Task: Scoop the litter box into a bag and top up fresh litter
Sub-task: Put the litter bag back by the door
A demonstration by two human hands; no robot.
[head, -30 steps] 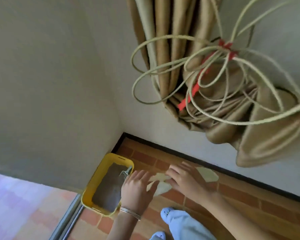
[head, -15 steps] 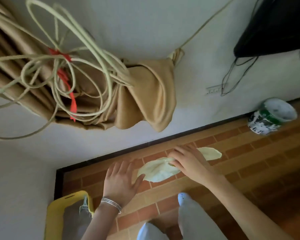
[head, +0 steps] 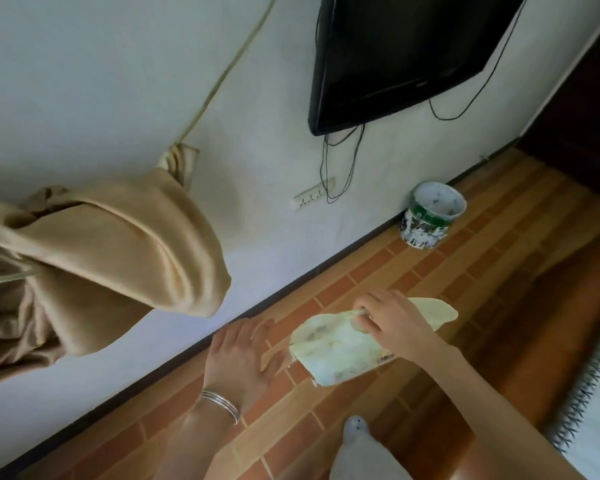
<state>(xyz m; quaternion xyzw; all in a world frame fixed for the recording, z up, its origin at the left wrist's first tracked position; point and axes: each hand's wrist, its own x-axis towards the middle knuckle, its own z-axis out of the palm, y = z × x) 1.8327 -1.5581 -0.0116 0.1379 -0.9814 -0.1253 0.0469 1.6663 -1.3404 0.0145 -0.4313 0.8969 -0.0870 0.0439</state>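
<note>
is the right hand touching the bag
Touching. The head view shows the right hand gripping a bunched edge of the pale bag, fingers curled round it.

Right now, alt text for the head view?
A person's right hand pinches a pale plastic bag over a brick-patterned floor, the left hand open beside it. A paint-stained bucket stands by the wall below a television; a tan curtain hangs nearby.

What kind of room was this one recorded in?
Probably a home living room or bedroom: a wall-mounted TV, a knotted tan curtain, and a brick-patterned floor where the right hand pinches a pale bag.
</note>
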